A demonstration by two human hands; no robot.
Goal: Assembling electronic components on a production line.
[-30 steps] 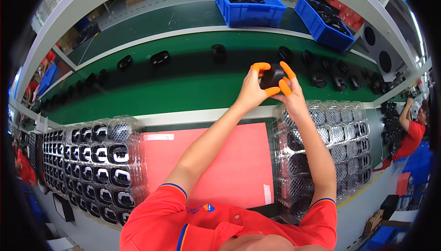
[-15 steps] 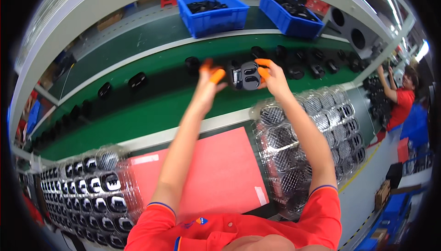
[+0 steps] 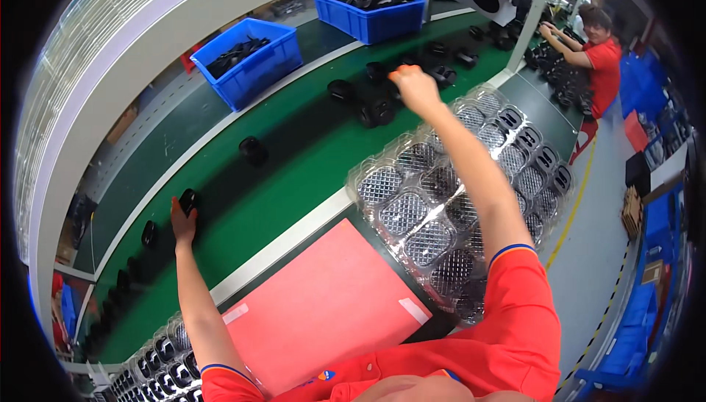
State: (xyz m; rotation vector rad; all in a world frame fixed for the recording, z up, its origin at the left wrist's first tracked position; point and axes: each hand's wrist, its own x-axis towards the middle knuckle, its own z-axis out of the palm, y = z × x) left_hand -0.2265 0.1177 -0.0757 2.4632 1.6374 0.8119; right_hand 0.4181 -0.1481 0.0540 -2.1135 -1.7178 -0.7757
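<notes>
My left hand (image 3: 184,227) reaches far out over the belt at the left. Its fingers and thumb are apart beside a small black case (image 3: 189,200), touching it or nearly so. My right hand (image 3: 416,87) is over the belt near the middle, fingers curled down together, with orange finger covers on the tips. Whatever it pinches is hidden; a dark case (image 3: 393,91) shows just below the fingertips. Close by lie a pair of black cases (image 3: 376,113) and a rounded black case (image 3: 340,91). Another black case (image 3: 252,148) lies between my hands.
The green belt (image 3: 294,181) carries more cases at both ends. Blue bins (image 3: 246,71) of black parts stand behind it. Clear plastic trays (image 3: 430,244) flank a pink mat (image 3: 323,277). A co-worker (image 3: 604,63) in red is at the far right, beside a white post (image 3: 531,23).
The view has turned to the right. My right hand no longer holds up the opened black case. My left hand has moved away to the left, to a case lying on the belt.
</notes>
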